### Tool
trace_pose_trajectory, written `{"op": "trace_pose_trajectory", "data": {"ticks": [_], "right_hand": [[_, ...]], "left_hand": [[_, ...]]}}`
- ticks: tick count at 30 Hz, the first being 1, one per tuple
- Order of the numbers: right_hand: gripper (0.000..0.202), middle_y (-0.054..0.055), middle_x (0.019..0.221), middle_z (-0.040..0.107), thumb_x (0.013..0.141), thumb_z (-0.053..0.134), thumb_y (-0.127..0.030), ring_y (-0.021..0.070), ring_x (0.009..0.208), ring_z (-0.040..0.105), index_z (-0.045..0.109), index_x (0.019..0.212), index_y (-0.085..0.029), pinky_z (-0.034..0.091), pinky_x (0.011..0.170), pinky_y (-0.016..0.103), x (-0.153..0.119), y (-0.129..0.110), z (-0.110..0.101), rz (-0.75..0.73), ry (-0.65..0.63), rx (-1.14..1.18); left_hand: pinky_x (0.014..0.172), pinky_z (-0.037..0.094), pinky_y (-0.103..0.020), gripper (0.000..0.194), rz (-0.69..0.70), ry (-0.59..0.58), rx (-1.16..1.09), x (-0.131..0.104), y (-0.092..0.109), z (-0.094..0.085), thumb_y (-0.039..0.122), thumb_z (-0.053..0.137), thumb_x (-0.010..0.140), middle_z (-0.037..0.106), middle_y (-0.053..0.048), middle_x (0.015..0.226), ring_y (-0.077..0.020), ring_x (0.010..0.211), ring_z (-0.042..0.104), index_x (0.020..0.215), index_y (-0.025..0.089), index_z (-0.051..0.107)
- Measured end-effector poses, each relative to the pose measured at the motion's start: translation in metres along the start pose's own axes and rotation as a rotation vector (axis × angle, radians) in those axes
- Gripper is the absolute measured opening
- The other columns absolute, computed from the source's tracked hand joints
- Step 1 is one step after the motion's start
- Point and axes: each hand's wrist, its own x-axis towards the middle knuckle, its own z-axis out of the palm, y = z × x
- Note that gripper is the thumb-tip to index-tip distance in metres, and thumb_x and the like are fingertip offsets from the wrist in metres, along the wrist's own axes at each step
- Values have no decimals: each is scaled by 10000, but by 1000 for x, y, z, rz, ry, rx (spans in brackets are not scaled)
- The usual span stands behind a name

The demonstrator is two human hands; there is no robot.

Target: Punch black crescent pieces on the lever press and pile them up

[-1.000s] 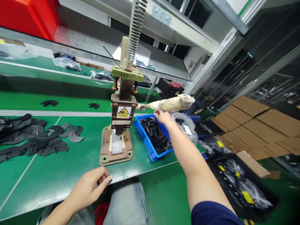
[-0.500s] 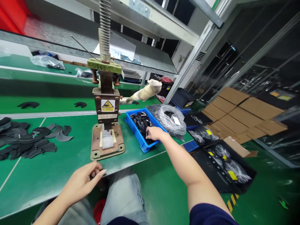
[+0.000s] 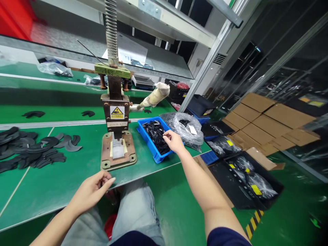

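Note:
My right hand (image 3: 174, 140) is over the near right part of a blue plastic bin (image 3: 158, 158), its thumb and fingertips pinched together. What they hold, if anything, is too small to make out. Several small black parts (image 3: 155, 133) fill the bin. At the bench's front edge rests my left hand (image 3: 93, 189), fingers loosely curled and thumb apart, with nothing seen in it. In front of it stands a hand press (image 3: 118, 102) with a warning label and a tape-wrapped lever (image 3: 155, 96). Its base plate (image 3: 106, 153) bears a pale metal fixture (image 3: 118, 150).
Curved flat black pieces (image 3: 38, 150) lie heaped on the green bench (image 3: 64, 184) at left. Right of the bin is a clear plastic bag (image 3: 189, 128). Black boxes (image 3: 246, 184) with bagged parts and flattened cardboard (image 3: 266, 123) stand at right. A shelf (image 3: 166, 66) spans behind.
My right hand has risen a little from among the black parts, its fingertips now showing above them. My left hand stays at the bench edge. The view has shifted slightly.

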Motion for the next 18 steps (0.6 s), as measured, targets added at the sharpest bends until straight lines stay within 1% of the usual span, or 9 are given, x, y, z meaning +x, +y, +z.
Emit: {"op": "trace_pose_trajectory", "data": {"ticks": [2, 5, 8, 10, 11, 12, 14, 16, 18], "right_hand": [[181, 16, 930, 695, 956, 564, -365, 151, 799, 623, 628, 1028, -213, 534, 800, 304, -14, -12, 7, -7, 48, 140], [189, 10, 906, 668, 940, 571, -413, 156, 807, 653, 581, 1000, -234, 556, 761, 301, -42, -39, 28, -31, 49, 316], [213, -15, 865, 626, 916, 657, -435, 147, 778, 666, 589, 990, -248, 584, 761, 309, -73, -73, 56, -29, -33, 617], [259, -21, 864, 619, 891, 734, -461, 138, 758, 665, 630, 1000, -251, 608, 763, 319, -92, -94, 75, 15, -111, 853], [279, -19, 858, 626, 883, 759, -483, 137, 747, 663, 652, 996, -251, 619, 761, 325, -99, -103, 83, 47, -151, 941], [297, -15, 849, 640, 883, 769, -508, 137, 738, 662, 670, 991, -250, 629, 758, 330, -106, -110, 91, 77, -189, 995], [334, -7, 823, 666, 882, 775, -558, 144, 727, 667, 689, 965, -245, 643, 751, 342, -116, -122, 104, 123, -239, 1054], [371, -2, 811, 680, 869, 782, -597, 150, 728, 675, 691, 943, -245, 653, 747, 348, -122, -128, 113, 148, -254, 1081], [398, -2, 807, 684, 854, 792, -620, 151, 726, 680, 692, 938, -245, 656, 744, 349, -126, -131, 118, 162, -257, 1092]], "left_hand": [[603, 495, -254, 377, -16, 35, -50, 1, 5, 0, 587, 631, 1006, 635, 25, 710, -148, 622, 598, 897, 228, 672], [680, 533, -271, 310, 28, 121, -79, 4, 23, 2, 525, 653, 1012, 665, 4, 793, -157, 708, 635, 949, 223, 683], [769, 566, -302, 250, 144, 186, -86, 9, 49, 3, 438, 686, 1007, 701, -27, 944, -170, 804, 668, 1134, 224, 691], [776, 575, -312, 322, 217, 172, -76, 12, 62, 3, 394, 691, 1009, 701, -39, 998, -171, 820, 675, 1288, 233, 669], [778, 578, -316, 347, 249, 161, -65, 12, 67, 2, 378, 689, 1012, 703, -44, 1015, -169, 819, 676, 1329, 239, 660], [779, 580, -320, 350, 275, 152, -53, 12, 70, 1, 364, 684, 1017, 708, -49, 1024, -168, 818, 675, 1345, 243, 661], [788, 585, -326, 289, 313, 149, -31, 10, 71, 0, 339, 670, 1028, 724, -65, 1048, -172, 840, 679, 1299, 241, 693], [804, 589, -330, 217, 334, 161, -18, 4, 69, -2, 316, 660, 1035, 738, -82, 1067, -186, 894, 691, 1223, 232, 727], [811, 591, -329, 188, 339, 175, -9, -1, 66, -3, 299, 665, 1032, 745, -89, 1073, -191, 919, 699, 1187, 225, 740]]}}
